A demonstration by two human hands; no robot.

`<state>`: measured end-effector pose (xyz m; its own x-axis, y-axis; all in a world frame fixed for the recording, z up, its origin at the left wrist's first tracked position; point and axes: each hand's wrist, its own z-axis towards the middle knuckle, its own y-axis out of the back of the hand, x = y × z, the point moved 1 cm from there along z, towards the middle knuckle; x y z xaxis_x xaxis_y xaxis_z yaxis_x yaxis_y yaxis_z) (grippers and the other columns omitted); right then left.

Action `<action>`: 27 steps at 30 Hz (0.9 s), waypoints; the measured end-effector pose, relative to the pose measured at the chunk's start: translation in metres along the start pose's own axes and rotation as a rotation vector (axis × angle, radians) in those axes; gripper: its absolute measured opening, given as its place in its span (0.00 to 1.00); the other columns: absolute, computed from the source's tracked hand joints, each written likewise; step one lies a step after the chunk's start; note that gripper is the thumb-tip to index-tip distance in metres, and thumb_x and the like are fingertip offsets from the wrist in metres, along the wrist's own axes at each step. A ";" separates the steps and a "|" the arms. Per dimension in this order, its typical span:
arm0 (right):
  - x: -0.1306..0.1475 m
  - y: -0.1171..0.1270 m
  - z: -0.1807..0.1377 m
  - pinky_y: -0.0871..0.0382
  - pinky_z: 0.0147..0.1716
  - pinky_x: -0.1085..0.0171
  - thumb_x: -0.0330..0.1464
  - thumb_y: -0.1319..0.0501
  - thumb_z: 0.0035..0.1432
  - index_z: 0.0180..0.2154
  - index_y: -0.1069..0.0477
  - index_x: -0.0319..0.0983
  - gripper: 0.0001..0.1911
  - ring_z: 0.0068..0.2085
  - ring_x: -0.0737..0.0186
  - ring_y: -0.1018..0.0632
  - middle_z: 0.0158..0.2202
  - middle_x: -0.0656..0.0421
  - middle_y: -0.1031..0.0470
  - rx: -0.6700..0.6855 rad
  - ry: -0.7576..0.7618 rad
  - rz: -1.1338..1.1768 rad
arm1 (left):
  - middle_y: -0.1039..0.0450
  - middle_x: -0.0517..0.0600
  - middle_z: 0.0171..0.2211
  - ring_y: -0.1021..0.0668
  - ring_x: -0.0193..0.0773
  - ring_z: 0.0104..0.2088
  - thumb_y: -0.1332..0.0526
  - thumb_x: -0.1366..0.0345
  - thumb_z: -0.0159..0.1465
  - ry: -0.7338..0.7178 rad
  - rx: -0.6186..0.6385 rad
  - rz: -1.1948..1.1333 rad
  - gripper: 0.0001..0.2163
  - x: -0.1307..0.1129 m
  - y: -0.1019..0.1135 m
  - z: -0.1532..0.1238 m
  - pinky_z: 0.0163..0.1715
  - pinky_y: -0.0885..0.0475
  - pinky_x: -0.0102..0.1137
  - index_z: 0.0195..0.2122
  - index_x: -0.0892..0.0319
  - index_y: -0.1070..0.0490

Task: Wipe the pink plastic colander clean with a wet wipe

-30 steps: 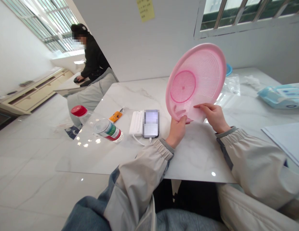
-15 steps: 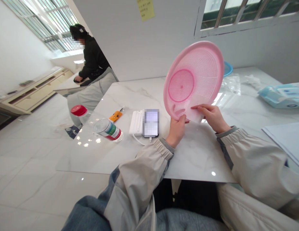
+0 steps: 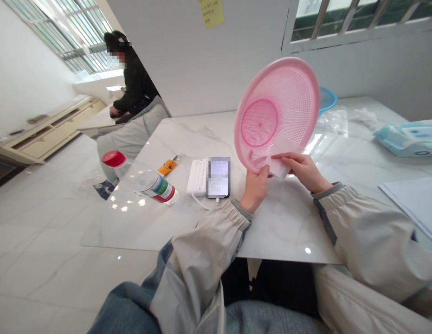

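Observation:
A round pink plastic strainer basket [image 3: 276, 111] stands tilted on edge above the white marble table [image 3: 285, 218], its perforated inside facing me. My left hand [image 3: 256, 186] grips its lower rim, fingers closed. My right hand [image 3: 301, 169] presses a white wipe [image 3: 281, 160] against the basket's lower inner wall, fingers curled on the wipe.
A phone on a white power bank [image 3: 210, 177] lies left of my hands, with an orange cutter [image 3: 167, 167] and a lying bottle with a red cap [image 3: 142, 178] further left. A blue bowl [image 3: 327, 98], clear plastic bag, wipes pack [image 3: 409, 137] and paper sheets [image 3: 415, 202] lie right. Another person sits far left.
The basket has shifted slightly left and up, turning in my left hand. My right hand with the wipe has slid left along the lower inner wall.

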<state>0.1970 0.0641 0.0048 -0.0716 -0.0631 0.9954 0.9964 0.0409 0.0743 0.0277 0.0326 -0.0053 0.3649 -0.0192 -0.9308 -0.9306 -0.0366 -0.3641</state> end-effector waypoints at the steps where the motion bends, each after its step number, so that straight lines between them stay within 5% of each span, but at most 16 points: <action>1: 0.000 0.000 0.000 0.19 0.32 0.60 0.43 0.27 0.58 0.43 0.10 0.41 0.16 0.36 0.58 0.20 0.43 0.53 0.13 0.012 0.005 0.000 | 0.19 0.56 0.56 0.18 0.49 0.55 0.33 0.63 0.68 -0.008 0.003 -0.003 0.16 0.000 0.000 0.000 0.57 0.19 0.48 0.56 0.56 0.21; 8: 0.001 -0.002 -0.002 0.18 0.35 0.60 0.43 0.27 0.59 0.46 0.10 0.42 0.17 0.37 0.58 0.19 0.45 0.53 0.13 0.051 0.007 -0.021 | 0.19 0.57 0.60 0.21 0.52 0.65 0.32 0.61 0.70 -0.111 0.001 0.020 0.15 -0.003 0.001 0.000 0.73 0.32 0.51 0.56 0.57 0.20; 27: -0.004 -0.007 -0.008 0.17 0.40 0.58 0.50 0.28 0.63 0.59 0.15 0.45 0.28 0.47 0.51 0.16 0.56 0.51 0.15 0.257 0.027 -0.041 | 0.18 0.57 0.58 0.22 0.53 0.67 0.29 0.44 0.70 -0.079 0.065 -0.068 0.24 -0.004 -0.005 -0.002 0.75 0.36 0.50 0.55 0.58 0.22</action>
<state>0.1907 0.0561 0.0000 -0.1069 -0.0962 0.9896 0.9483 0.2892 0.1305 0.0306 0.0307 -0.0001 0.4263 0.0597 -0.9026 -0.9046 0.0293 -0.4253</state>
